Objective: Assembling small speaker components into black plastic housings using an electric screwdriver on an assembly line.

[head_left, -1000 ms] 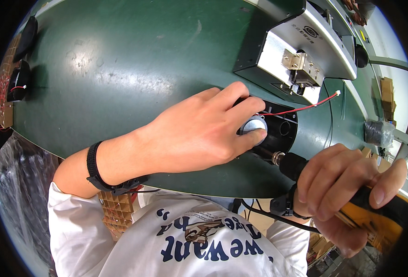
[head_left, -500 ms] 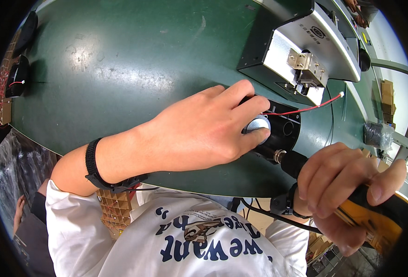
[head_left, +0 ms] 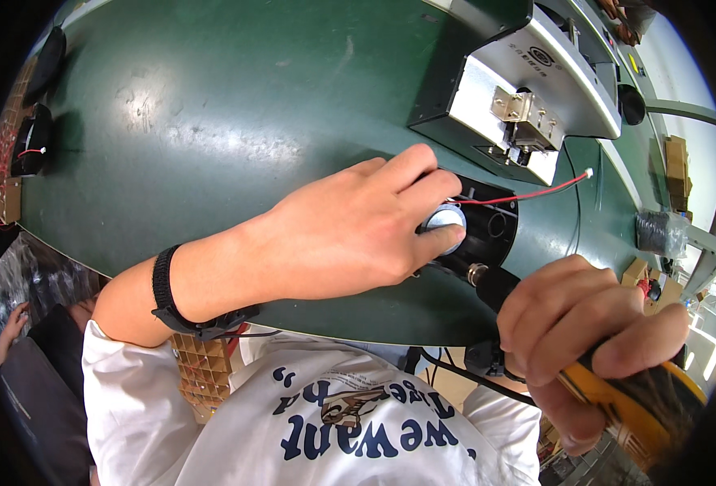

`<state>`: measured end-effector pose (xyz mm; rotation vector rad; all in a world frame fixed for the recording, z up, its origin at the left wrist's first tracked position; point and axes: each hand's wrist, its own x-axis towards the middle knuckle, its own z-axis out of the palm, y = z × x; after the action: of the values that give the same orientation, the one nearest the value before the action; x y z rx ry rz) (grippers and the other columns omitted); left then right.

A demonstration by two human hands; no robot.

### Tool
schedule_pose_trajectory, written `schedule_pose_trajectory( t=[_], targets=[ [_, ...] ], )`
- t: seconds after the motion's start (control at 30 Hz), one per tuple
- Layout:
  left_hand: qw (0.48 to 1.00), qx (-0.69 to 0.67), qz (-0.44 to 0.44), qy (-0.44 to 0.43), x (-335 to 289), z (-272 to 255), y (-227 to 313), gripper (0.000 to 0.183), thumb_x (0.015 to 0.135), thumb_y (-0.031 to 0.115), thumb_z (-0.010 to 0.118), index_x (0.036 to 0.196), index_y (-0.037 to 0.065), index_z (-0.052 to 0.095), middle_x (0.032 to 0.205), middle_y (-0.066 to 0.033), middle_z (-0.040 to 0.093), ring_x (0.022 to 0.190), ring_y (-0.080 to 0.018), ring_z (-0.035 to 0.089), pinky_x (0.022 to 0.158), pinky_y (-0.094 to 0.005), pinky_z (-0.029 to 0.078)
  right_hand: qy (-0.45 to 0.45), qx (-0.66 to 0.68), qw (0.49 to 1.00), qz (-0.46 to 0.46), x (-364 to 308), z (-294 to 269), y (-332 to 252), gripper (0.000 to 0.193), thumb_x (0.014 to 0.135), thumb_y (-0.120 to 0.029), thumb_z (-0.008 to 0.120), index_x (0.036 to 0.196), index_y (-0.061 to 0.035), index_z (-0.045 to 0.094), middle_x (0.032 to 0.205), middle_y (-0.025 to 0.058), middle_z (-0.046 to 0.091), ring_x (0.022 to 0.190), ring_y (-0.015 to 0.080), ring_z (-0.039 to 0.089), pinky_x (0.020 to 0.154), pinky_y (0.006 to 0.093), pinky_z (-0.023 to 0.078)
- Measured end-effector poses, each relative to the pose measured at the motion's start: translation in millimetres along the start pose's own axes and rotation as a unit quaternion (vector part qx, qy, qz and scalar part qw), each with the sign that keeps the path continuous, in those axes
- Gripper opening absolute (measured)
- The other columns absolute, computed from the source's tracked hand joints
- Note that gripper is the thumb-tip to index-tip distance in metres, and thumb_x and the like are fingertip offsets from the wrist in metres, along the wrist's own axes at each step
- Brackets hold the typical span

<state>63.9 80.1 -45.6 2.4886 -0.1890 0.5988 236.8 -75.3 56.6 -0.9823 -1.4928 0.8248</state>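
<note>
My left hand [head_left: 358, 223] is closed on a black plastic housing [head_left: 494, 231], holding it on the bench. Its fingers curl over the far edge, and the thumb lies by a round silvery part [head_left: 447, 220] in the housing. From there a thin red and black cable [head_left: 528, 194] with a white plug stretches to the right. My right hand [head_left: 585, 340] wraps round a yellow and black power screwdriver [head_left: 617, 405]. Its metal nose [head_left: 475, 275] meets the near side of the housing; the bit's exact seat is hidden.
Behind the housing stands a silver and black bench machine [head_left: 528, 89] with a metal bracket on its front. Another black part [head_left: 32, 139] with a red wire sits at the green bench's [head_left: 212, 97] left edge. A plastic-wrapped bundle [head_left: 662, 233] and cartons [head_left: 676, 174] are at right.
My right hand and the screwdriver have shifted slightly left, with the nose still at the housing. The housing and bench machine also appear a little further left. My left hand keeps its grip.
</note>
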Motion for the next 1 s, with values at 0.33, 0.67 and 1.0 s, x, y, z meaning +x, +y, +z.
schedule_pose_trajectory(
  t=[0.33, 0.67, 1.0],
  targets=[
    [1.0, -0.018, 0.0, -0.009, -1, -4, -1, 0.049, 0.07, 0.017, 0.089, 0.117, 0.01, 0.078, 0.13, -0.0142, 0.058, 0.113, -0.0339, 0.057, 0.081, -0.039, 0.059, -0.007, 0.046, 0.999, 0.01, 3, 6, 3, 0.055, 0.09, -0.034, 0.088, 0.114, -0.014, 0.042, 0.066, 0.0028, 0.065, 0.048, 0.0189, 0.063, 0.048, 0.0334, 0.053],
    [0.999, -0.031, 0.005, -0.035, 3, -13, -8, 0.054, 0.072, 0.02, 0.092, 0.123, 0.016, 0.076, 0.134, -0.0117, 0.059, 0.114, -0.0333, 0.058, 0.083, -0.0411, 0.06, 0.026, 0.102, 0.99, -0.09, -6, -9, -1, 0.058, 0.094, -0.04, 0.084, 0.129, -0.0158, 0.044, 0.065, 0.0003, 0.067, 0.05, 0.0128, 0.064, 0.047, 0.0257, 0.055],
    [0.995, -0.06, 0.01, -0.077, 5, -39, -5, 0.05, 0.07, 0.025, 0.095, 0.115, 0.013, 0.076, 0.137, -0.0116, 0.061, 0.114, -0.0342, 0.059, 0.091, -0.0427, 0.057, 0.313, -0.015, 0.937, -0.155, -26, -54, -11, 0.06, 0.103, -0.023, 0.059, 0.15, 0.0051, 0.034, 0.084, 0.0094, 0.058, 0.063, 0.0181, 0.053, 0.059, 0.0347, 0.047]
  ],
)
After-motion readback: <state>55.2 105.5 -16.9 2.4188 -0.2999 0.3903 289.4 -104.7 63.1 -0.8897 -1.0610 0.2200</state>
